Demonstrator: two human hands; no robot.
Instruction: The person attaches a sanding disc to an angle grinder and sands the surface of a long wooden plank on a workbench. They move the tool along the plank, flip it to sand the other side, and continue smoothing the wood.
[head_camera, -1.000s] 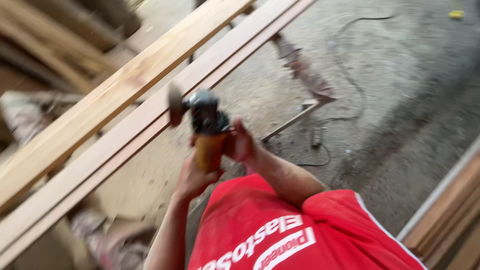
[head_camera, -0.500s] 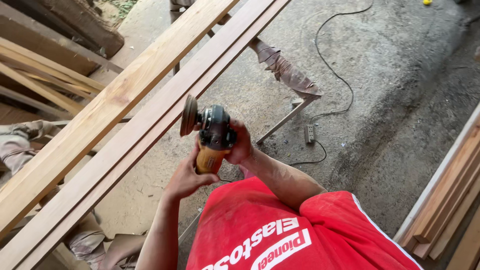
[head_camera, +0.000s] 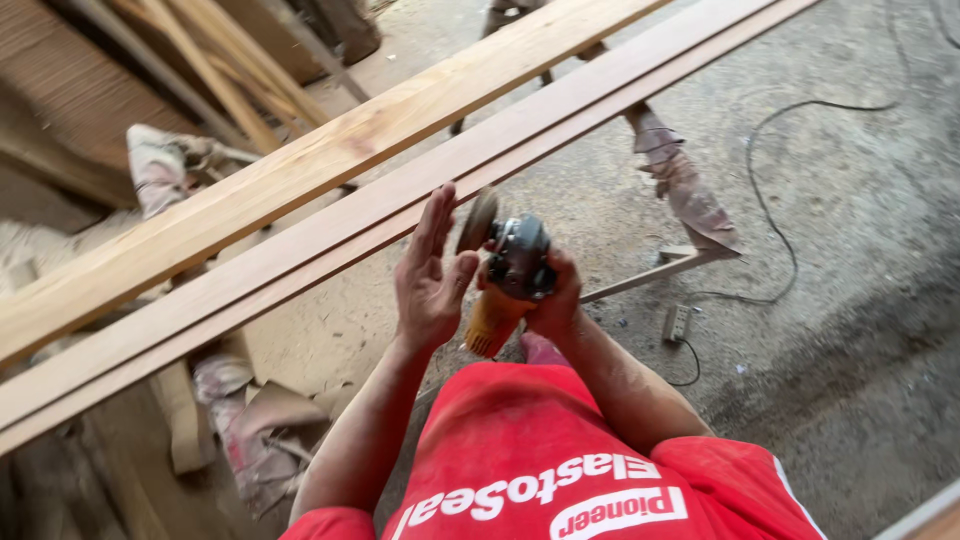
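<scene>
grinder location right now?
Head view, centre: the grinder is gripped in the right hand, its disc facing the open left hand, just below the long planks.

Rough grey concrete floor (head_camera: 840, 330), dusty, sawdust scattered, fills 3 to 5 o'clock. Black cable (head_camera: 770, 215) loops across it from 1 o'clock toward small grey socket block (head_camera: 677, 322) near centre-right. Long pale planks (head_camera: 330, 165) run diagonally from 8 to 1 o'clock. Stacked timber (head_camera: 215, 70) and brown wall boards at 10 to 11 o'clock. Crumpled sacks (head_camera: 160, 165) at 9 o'clock, more rags (head_camera: 240, 420) at 7 o'clock. Daylight, soft, no hard shadows.
</scene>
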